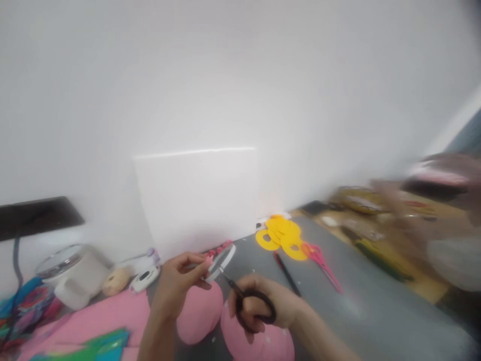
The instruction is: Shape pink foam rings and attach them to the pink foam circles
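Observation:
Low in the middle of the head view, my left hand (184,273) pinches a thin curved white piece (226,256); I cannot tell if it is paper or felt. My right hand (283,296) grips a pair of black-handled scissors (271,307), with fingers through the loops. The blades point up and left and meet the lower edge of the white piece. Under my hands lie rounded pink pieces (197,318), partly covered by the right hand. Small pink-red items (221,247) show just behind the left fingertips, too blurred to name.
Yellow rings (287,233) are heaped at the back, beside pink scissors (326,268) and a dark pen (287,273). A white panel (199,195) leans on the wall. At left are a white mug (80,276) and pink sheets (108,318). A blurred person (451,210) is at right.

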`<state>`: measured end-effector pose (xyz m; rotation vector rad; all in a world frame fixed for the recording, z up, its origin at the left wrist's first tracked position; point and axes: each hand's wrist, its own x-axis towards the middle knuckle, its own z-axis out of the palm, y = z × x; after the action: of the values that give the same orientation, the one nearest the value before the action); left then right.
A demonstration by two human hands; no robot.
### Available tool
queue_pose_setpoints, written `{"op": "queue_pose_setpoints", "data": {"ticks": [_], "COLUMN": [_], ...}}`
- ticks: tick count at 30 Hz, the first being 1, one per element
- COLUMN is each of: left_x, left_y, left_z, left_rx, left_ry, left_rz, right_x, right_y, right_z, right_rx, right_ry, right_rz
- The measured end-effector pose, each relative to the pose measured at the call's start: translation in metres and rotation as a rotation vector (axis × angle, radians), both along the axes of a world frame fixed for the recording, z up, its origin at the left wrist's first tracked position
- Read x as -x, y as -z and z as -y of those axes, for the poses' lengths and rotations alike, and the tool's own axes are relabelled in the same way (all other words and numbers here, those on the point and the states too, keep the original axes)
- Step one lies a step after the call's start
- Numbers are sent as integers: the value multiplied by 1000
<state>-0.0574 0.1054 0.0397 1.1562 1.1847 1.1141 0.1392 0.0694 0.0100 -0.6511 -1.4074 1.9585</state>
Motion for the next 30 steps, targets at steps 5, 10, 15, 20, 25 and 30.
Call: {"op": "queue_pose_setpoints", "data": {"ticks": [5, 10, 15, 20, 25, 30], "left_x": [-3, -12, -18, -23, -27, -27], "left_y": [5, 12, 14, 9, 4, 3], "left_z": [-1, -4, -3, 0, 3, 6], "left_rx": [-34, -64, 0, 32, 19, 42], "left_ry": [-19, -122, 10, 24, -63, -80], "left_rz": [-63, -239, -333, -191, 1, 16], "right_x": [-8, -17, -23, -18, -7, -1], "right_y": [-3, -21, -15, -4, -4, -5], "right_z": [-2, -1, -2, 0, 7, 8], "right_rx": [-32, -204, -212, -396, -526, -571], "right_ry": [-112, -159, 43, 343, 407, 432], "right_rz": [196, 395, 423, 711, 827, 936]}}
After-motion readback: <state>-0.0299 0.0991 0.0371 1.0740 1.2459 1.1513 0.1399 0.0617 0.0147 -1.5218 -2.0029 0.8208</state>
